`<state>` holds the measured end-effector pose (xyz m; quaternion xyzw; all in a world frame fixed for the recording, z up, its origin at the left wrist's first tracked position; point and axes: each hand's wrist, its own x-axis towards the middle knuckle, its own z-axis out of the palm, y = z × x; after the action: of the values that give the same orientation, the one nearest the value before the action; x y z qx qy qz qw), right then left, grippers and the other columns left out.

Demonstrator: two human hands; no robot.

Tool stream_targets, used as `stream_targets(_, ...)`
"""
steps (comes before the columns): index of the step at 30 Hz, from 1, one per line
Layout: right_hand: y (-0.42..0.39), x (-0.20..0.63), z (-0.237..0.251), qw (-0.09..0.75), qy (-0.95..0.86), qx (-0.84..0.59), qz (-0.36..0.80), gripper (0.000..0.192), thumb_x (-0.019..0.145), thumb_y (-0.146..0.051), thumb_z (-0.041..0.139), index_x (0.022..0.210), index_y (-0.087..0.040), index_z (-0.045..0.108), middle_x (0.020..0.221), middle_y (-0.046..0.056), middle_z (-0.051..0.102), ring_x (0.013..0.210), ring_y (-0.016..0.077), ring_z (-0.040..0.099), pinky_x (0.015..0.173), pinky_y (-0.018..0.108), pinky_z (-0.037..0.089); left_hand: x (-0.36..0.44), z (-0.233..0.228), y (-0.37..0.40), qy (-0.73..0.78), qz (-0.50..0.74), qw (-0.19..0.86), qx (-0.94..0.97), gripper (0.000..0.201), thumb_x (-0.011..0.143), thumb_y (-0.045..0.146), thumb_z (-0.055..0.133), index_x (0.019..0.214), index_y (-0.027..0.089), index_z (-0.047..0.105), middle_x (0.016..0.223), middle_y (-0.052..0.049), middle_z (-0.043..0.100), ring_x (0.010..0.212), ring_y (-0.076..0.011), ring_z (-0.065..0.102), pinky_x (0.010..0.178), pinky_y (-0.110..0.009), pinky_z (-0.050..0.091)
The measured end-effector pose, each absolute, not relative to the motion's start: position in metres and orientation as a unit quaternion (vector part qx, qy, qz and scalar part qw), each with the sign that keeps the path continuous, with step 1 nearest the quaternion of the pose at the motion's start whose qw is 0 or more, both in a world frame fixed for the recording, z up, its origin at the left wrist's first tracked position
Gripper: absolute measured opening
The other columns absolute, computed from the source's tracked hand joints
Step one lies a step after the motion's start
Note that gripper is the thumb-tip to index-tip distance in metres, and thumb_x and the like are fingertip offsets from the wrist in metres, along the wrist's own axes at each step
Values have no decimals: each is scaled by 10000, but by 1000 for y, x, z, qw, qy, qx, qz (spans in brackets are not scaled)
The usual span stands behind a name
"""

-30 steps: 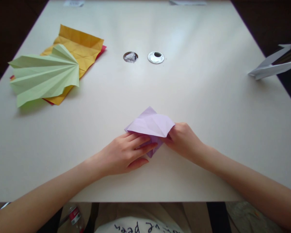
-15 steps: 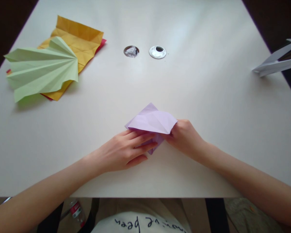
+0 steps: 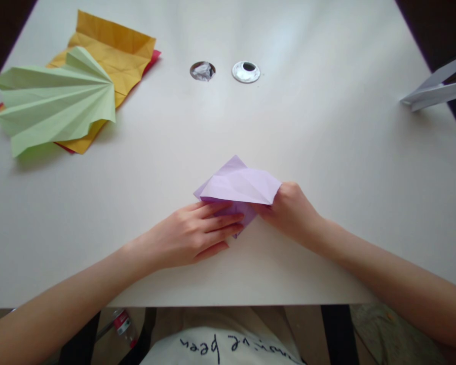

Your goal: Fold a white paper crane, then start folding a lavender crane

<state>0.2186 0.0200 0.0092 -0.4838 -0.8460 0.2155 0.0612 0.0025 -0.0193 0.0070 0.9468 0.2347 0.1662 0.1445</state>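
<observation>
A folded sheet of light purple origami paper (image 3: pixel 239 185) lies on the table in front of me, its upper flap raised and bent over toward me. My left hand (image 3: pixel 199 232) rests flat on the paper's lower layer, fingers stretched out, with some fingertips under the flap's edge. At the right corner of the flap is my right hand (image 3: pixel 292 215), its fingers curled in around the paper. The flap hides the right fingertips. A diamond-shaped point of the lower layer shows between the two hands.
On the left lie a pleated light green paper (image 3: pixel 61 101), a creased orange paper (image 3: pixel 125 56) and a bit of red paper (image 3: pixel 152 61). Two round holes are in the white table (image 3: pixel 327 152), one with a silvery cover (image 3: pixel 245 72). Folded white paper (image 3: pixel 437 88) overhangs the right edge.
The view has shifted slightly, so the far objects sit higher. My left fingers have slid a little along the lower layer; my right hand still grips the flap's corner.
</observation>
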Motion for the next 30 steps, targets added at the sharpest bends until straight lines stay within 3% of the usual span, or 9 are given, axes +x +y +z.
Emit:
stream_targets(21, 19, 217, 10, 33, -833, -507, 217, 296, 833, -222, 364, 864, -188, 656, 779, 92, 676, 715, 235, 611, 573, 300, 380, 0, 10, -21, 222, 146, 152, 952, 293, 883, 257, 496, 1144, 157, 585, 1200, -10, 610, 1179, -245, 506, 989, -388, 435)
stream_targets(30, 19, 218, 6, 71, -844, -495, 195, 285, 803, -183, 380, 828, -184, 664, 740, 77, 683, 671, 217, 622, 545, 284, 387, 1, 11, -20, 230, 140, 164, 949, 303, 888, 247, 480, 1164, 154, 564, 1249, -58, 573, 1185, -215, 502, 1006, -373, 427)
